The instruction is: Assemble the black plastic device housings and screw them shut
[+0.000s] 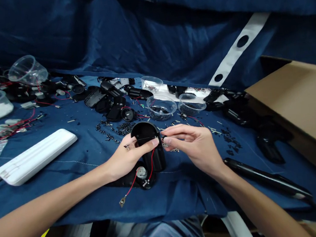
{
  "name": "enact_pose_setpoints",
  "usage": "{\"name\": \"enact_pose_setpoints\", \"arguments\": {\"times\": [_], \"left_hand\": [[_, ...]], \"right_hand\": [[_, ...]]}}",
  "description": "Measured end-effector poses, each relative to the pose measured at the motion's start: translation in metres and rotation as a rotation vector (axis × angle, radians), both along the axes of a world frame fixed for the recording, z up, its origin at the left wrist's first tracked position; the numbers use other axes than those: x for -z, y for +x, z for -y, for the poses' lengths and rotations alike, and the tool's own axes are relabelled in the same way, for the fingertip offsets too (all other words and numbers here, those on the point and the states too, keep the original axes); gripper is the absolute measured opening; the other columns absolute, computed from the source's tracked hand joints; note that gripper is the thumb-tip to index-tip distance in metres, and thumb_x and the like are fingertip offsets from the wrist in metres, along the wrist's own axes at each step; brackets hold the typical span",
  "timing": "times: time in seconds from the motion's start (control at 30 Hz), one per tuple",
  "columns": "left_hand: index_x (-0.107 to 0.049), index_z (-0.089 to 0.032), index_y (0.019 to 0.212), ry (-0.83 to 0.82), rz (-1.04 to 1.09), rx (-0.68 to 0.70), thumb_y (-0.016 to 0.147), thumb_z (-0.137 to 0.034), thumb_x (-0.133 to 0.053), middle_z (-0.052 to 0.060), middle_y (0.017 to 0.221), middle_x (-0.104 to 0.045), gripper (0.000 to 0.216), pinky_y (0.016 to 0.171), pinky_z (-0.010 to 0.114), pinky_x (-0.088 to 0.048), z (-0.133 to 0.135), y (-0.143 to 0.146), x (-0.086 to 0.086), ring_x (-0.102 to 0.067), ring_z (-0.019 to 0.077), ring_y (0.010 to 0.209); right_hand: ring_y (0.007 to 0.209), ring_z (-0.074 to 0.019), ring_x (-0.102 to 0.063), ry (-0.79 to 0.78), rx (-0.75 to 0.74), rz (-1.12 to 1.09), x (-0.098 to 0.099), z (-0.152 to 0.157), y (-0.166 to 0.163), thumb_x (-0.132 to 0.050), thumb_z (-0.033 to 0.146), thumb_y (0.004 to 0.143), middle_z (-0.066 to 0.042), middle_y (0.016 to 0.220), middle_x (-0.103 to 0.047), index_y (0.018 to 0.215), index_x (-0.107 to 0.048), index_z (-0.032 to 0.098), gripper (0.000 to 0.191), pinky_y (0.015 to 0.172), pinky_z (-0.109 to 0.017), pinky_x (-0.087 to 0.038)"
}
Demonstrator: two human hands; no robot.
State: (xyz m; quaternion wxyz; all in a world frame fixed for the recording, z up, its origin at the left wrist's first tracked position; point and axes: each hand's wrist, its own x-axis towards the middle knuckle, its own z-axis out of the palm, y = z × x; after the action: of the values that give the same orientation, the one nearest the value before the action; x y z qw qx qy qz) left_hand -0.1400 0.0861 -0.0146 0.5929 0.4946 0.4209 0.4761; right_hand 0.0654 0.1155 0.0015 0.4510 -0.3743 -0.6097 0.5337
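Note:
My left hand [128,156] grips a black plastic housing [145,134] with a round opening, standing on the blue cloth [89,155] at the middle of the table. A small motor [141,172] with red wires [152,163] hangs from the housing, and one wire ends in a metal tab [122,201]. My right hand [192,145] pinches a tiny part at the housing's right edge, too small to name; its fingertips meet those of my left hand.
Three clear cups [161,107] with small parts stand behind the housing, among loose black screws [120,129] and black shells [102,97]. A white bar [37,156] lies left, a black handle [267,178] right, a cardboard box [298,101] far right.

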Motion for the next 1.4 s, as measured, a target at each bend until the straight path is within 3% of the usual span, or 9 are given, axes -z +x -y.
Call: {"name": "enact_pose_setpoints", "arguments": {"times": [0.4,0.63,0.73,0.83,0.93,1.0,1.2,1.3,1.4], "left_hand": [[-0.074,-0.016,0.097,0.039,-0.037,0.015,0.078,-0.039,-0.088,0.001,0.091,-0.074,0.032,0.081,0.028,-0.054,0.001,0.001,0.0,-0.067,0.019,0.089],[-0.073,-0.017,0.094,-0.019,0.02,0.082,0.081,-0.041,-0.087,-0.002,0.083,-0.07,0.031,0.075,0.025,-0.054,0.002,-0.001,0.003,-0.064,0.0148,0.08],[-0.075,-0.017,0.101,-0.01,0.003,0.102,0.081,-0.042,-0.087,0.001,0.094,-0.075,0.034,0.084,0.028,-0.055,0.0,-0.002,0.004,-0.068,0.0184,0.091],[-0.075,-0.018,0.107,0.029,0.007,0.128,0.08,-0.039,-0.088,0.003,0.104,-0.077,0.037,0.095,0.032,-0.055,-0.001,-0.002,0.005,-0.07,0.0218,0.103],[-0.075,-0.018,0.106,0.052,0.001,0.181,0.08,-0.037,-0.087,0.003,0.1,-0.077,0.034,0.092,0.032,-0.055,0.001,-0.001,0.004,-0.072,0.0219,0.1],[-0.074,-0.018,0.101,0.051,-0.005,0.2,0.08,-0.036,-0.086,0.002,0.094,-0.076,0.03,0.086,0.031,-0.056,0.002,-0.001,0.003,-0.072,0.0206,0.094],[-0.069,-0.016,0.093,-0.015,-0.071,0.185,0.078,-0.038,-0.086,-0.001,0.077,-0.069,0.031,0.06,0.023,-0.051,0.008,-0.001,-0.002,-0.065,0.0139,0.069],[-0.064,-0.019,0.1,-0.144,-0.006,0.221,0.073,-0.046,-0.089,-0.002,0.075,-0.068,0.046,0.057,0.028,-0.057,0.012,-0.001,-0.004,-0.067,0.0161,0.06],[-0.06,-0.021,0.106,-0.219,0.039,0.249,0.07,-0.052,-0.091,-0.001,0.075,-0.068,0.056,0.059,0.036,-0.063,0.015,0.0,-0.004,-0.069,0.0192,0.055]], "right_hand": [[0.057,-0.015,-0.072,-0.007,-0.007,0.071,-0.005,0.0,0.001,-0.096,0.031,0.068,-0.002,0.071,-0.078,0.083,-0.085,0.02,0.021,0.055,-0.026,-0.064],[0.054,-0.013,-0.071,-0.076,-0.1,0.038,0.005,-0.007,0.005,-0.097,0.025,0.068,0.0,0.073,-0.076,0.082,-0.082,0.019,0.022,0.055,-0.023,-0.062],[0.07,-0.015,-0.075,-0.057,-0.146,0.003,0.008,-0.012,0.006,-0.098,0.02,0.066,-0.001,0.085,-0.077,0.091,-0.081,0.021,0.031,0.061,-0.023,-0.064],[0.106,-0.0187,-0.075,-0.008,-0.237,-0.018,0.008,-0.017,0.008,-0.098,0.014,0.066,-0.003,0.115,-0.077,0.12,-0.077,0.028,0.059,0.081,-0.025,-0.067],[0.126,-0.0221,-0.07,-0.066,-0.412,-0.028,0.007,-0.021,0.009,-0.094,0.015,0.073,-0.005,0.138,-0.071,0.136,-0.071,0.033,0.069,0.101,-0.034,-0.064],[0.128,-0.0235,-0.07,-0.098,-0.484,-0.019,0.008,-0.022,0.009,-0.093,0.017,0.076,-0.005,0.14,-0.071,0.136,-0.071,0.032,0.066,0.106,-0.038,-0.062],[0.115,-0.0224,-0.075,-0.077,-0.381,-0.063,0.015,-0.013,0.002,-0.095,0.012,0.072,-0.002,0.121,-0.079,0.124,-0.078,0.031,0.058,0.094,-0.034,-0.065],[0.106,-0.0198,-0.076,-0.055,-0.337,-0.098,0.017,-0.004,-0.002,-0.096,0.01,0.068,0.0,0.112,-0.08,0.119,-0.079,0.032,0.057,0.086,-0.03,-0.065],[0.107,-0.0198,-0.075,-0.023,-0.295,-0.114,0.018,-0.001,-0.004,-0.098,0.012,0.065,-0.001,0.116,-0.079,0.115,-0.08,0.032,0.056,0.086,-0.03,-0.065]]}}
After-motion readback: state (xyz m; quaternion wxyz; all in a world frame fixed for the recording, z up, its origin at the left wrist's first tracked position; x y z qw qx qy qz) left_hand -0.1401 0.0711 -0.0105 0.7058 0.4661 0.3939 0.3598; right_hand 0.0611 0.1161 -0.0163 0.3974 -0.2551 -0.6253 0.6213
